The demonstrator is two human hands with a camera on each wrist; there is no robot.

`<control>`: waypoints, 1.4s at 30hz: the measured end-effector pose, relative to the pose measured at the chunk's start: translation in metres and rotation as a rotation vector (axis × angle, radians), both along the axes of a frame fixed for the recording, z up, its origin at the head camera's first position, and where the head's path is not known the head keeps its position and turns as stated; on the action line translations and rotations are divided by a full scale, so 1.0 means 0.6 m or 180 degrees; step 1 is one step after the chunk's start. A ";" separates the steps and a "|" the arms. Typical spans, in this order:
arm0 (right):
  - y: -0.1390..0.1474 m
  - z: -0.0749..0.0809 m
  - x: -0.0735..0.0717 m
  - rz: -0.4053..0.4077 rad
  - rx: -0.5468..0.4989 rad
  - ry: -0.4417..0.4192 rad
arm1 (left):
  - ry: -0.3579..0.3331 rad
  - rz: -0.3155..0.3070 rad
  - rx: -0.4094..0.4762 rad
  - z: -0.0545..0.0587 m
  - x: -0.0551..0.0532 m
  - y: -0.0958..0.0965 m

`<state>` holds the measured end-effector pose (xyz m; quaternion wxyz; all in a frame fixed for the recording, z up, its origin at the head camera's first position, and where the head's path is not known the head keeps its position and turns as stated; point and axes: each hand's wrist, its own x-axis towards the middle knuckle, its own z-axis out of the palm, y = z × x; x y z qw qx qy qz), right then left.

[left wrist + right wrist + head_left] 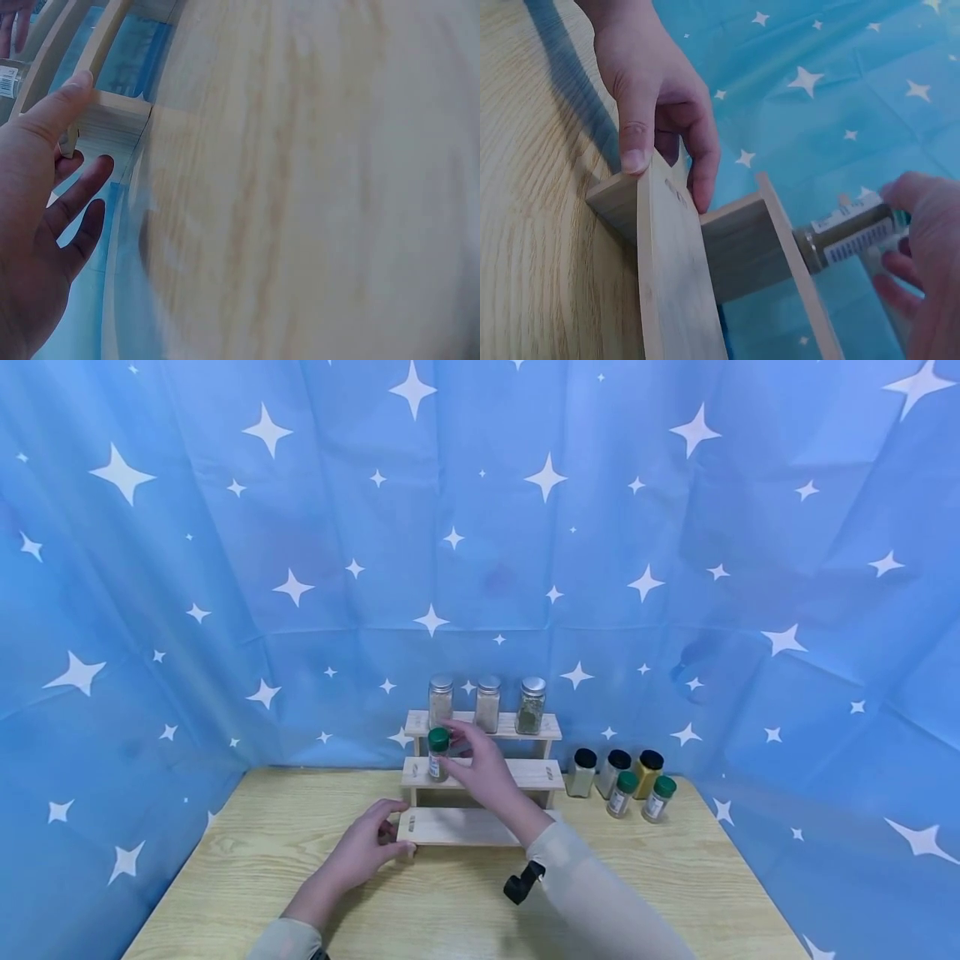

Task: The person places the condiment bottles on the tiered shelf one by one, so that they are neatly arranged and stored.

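A three-step wooden shelf rack (468, 827) stands on the table. My left hand (362, 847) grips the left end of its lowest step, thumb at the front edge; the left wrist view shows the other fingers spread beside the rack. At the left end of the middle step, my right hand (487, 772) pinches a spice jar (438, 753) with a green cap. In the right wrist view the base of this labelled jar (847, 234) meets the step. On the top step stand three glass jars with silver lids, one holding green flakes (531, 708).
Right of the rack stand three black-capped jars, one with yellow contents (647, 774). Just in front of them are two green-capped jars, one farther right (658, 802). A blue curtain with white stars (480, 527) hangs behind the wooden table (240, 852).
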<state>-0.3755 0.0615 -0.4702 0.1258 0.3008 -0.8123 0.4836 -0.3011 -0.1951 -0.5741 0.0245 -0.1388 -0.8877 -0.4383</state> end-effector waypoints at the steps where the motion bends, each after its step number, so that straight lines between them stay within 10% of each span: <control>1: 0.006 0.000 0.001 -0.0021 -0.0017 0.0003 | -0.0004 0.0005 -0.0009 0.000 0.000 0.000; 21: 0.233 -0.035 0.036 -0.0912 -0.0249 0.0025 | 0.0052 -0.0045 -0.0037 -0.011 -0.003 -0.003; 42: 0.407 -0.083 0.057 -0.2132 0.0270 0.0373 | 0.0003 -0.0059 -0.0044 -0.011 -0.005 -0.004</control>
